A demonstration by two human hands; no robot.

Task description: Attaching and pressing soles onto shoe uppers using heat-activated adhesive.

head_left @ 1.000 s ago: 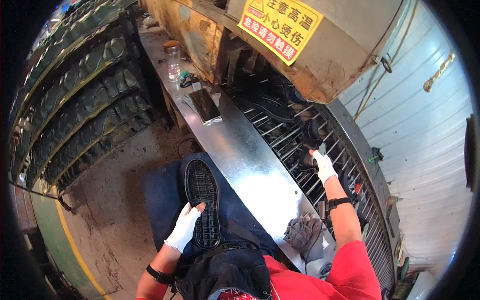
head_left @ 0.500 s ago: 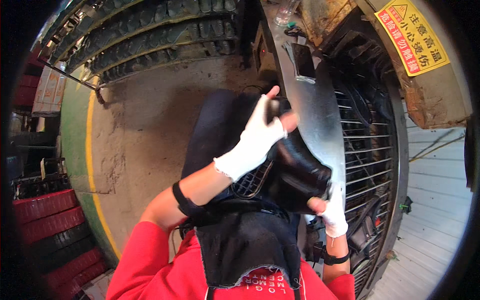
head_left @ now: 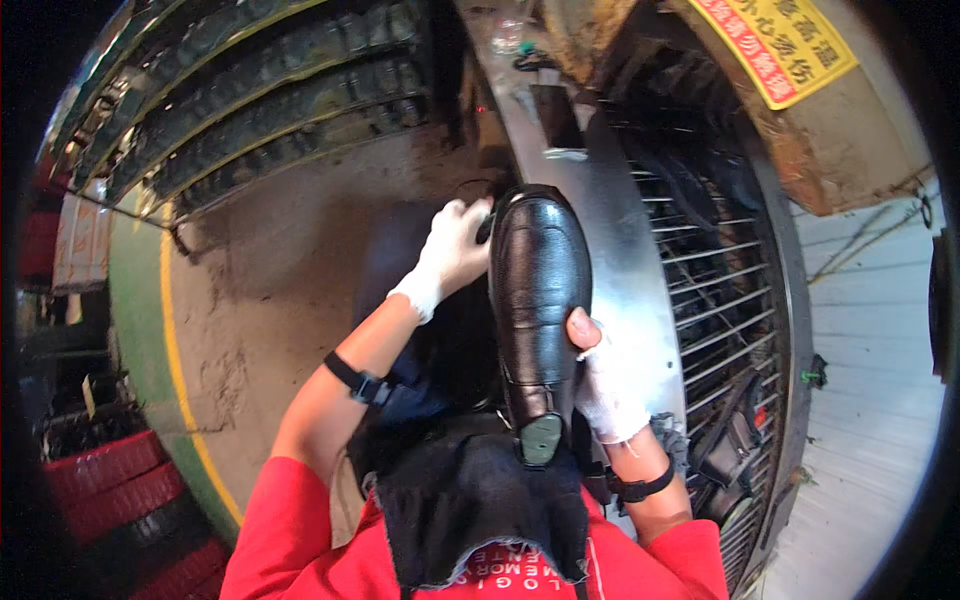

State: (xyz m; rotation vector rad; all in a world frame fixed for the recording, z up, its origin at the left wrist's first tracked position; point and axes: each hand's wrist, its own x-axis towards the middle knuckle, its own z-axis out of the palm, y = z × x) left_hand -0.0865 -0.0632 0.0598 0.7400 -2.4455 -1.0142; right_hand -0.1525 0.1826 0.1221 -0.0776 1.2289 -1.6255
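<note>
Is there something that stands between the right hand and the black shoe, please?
Nothing visible does. The right hand holds the black shoe directly, with its bare thumb tip against the shoe's right side.

the left hand curls ahead of the right hand, forearms angled inward.

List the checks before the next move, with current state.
1. Right hand supporting the black shoe: ok, thumb against its side.
2. Shoe top facing the camera: ok.
3. Left hand near the toe end: ok; its grip: cannot tell.
4. Right thumb fully gloved: not ok, tip bare.
5. Shoe underside: cannot tell, hidden.
6. Shoe clear of the metal bench: cannot tell, they overlap in view.
</note>
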